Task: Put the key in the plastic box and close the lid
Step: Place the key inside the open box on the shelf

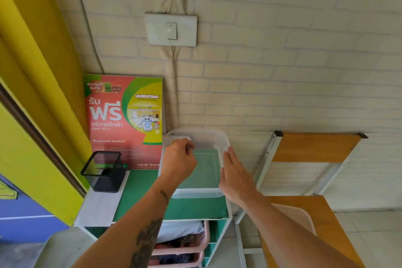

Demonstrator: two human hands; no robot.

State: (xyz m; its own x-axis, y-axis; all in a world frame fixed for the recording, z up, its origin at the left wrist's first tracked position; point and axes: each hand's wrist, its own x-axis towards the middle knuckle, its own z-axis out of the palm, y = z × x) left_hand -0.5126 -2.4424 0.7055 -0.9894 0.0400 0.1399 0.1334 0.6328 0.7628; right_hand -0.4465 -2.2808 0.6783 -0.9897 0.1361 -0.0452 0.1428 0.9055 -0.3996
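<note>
Two hands were over the plastic box (pixel 217 137), which stood open on the green top of the desk (pixel 195 209), close against the brick wall. The left hand (pixel 179 160) was curled into a loose fist above the box's left side, its fingertips pinched on a small metallic item, taken to be the key (pixel 191 148); the item was too small to identify with certainty. The key was held above the interior and had not been released; the floor of the box appeared bare. The right hand (pixel 236 175) lay with fingers extended and flat along the right rim, gripping nothing and apparently steadying the box.

No lid was seen on the box. A pale, rounded translucent panel (pixel 293 216) lay on the wooden surface at lower right, partly hidden by the right forearm; it may have been the lid, but this could not be confirmed.

Assessment: the step in hand was placement of the key, roughly the midpoint of the task. The next move called for the left hand to lower slightly and part its fingers so the key dropped inside the walls. Closure would then require fetching the lid, aligning it with the rim and pressing it down. A mesh pen holder (pixel 104 172) and a poster (pixel 126 119) stood to the left, clear of the work.
</note>
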